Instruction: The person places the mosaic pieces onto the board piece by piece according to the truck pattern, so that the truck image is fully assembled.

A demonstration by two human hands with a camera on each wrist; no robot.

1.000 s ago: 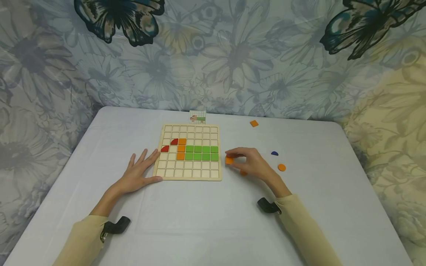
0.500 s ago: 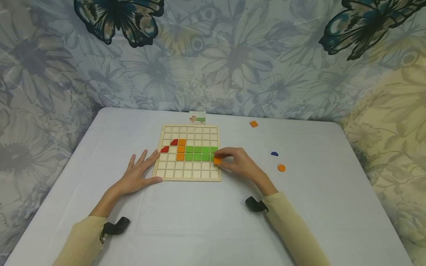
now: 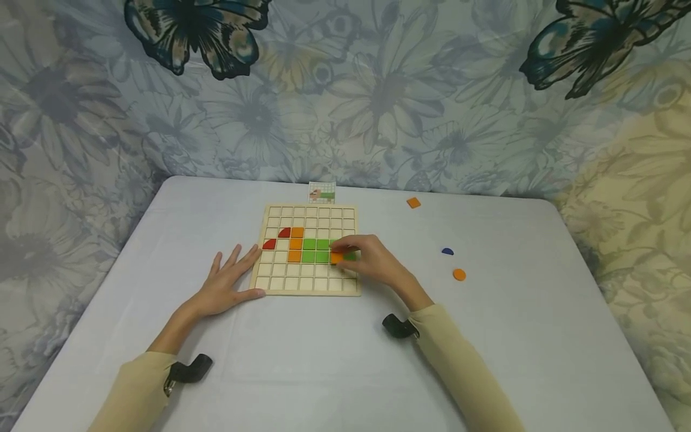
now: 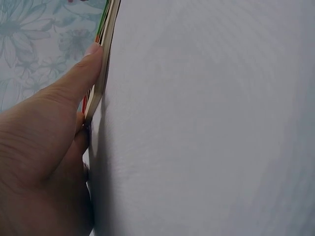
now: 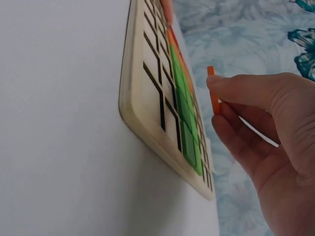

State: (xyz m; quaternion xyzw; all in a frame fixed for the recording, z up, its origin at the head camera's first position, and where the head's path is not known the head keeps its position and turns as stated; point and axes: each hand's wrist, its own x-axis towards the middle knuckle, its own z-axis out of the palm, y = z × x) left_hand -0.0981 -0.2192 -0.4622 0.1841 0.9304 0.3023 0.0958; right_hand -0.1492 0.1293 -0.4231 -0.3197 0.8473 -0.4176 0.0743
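A wooden grid board (image 3: 305,293) lies on the white table. In its cells sit red quarter-circle tiles (image 3: 284,233), a column of orange square tiles (image 3: 296,244) and two rows of green square tiles (image 3: 315,257). My right hand (image 3: 372,258) pinches an orange tile (image 5: 213,91) between thumb and fingers; in the right wrist view the tile is raised above the board, edge-on. My left hand (image 3: 224,288) lies spread at the board's left side, fingertips at its edge and thumb at the near left corner. In the left wrist view the thumb (image 4: 81,73) touches the board's edge.
A small pattern card (image 3: 322,192) lies behind the board. To the right are an orange square tile (image 3: 413,203), a blue half-circle tile (image 3: 447,251) and an orange round tile (image 3: 459,275). A floral cloth backdrop (image 3: 378,108) rises behind the table.
My right hand has carried the orange tile leftward from beside the board to over the green rows. My left hand has stayed at the board's left edge.
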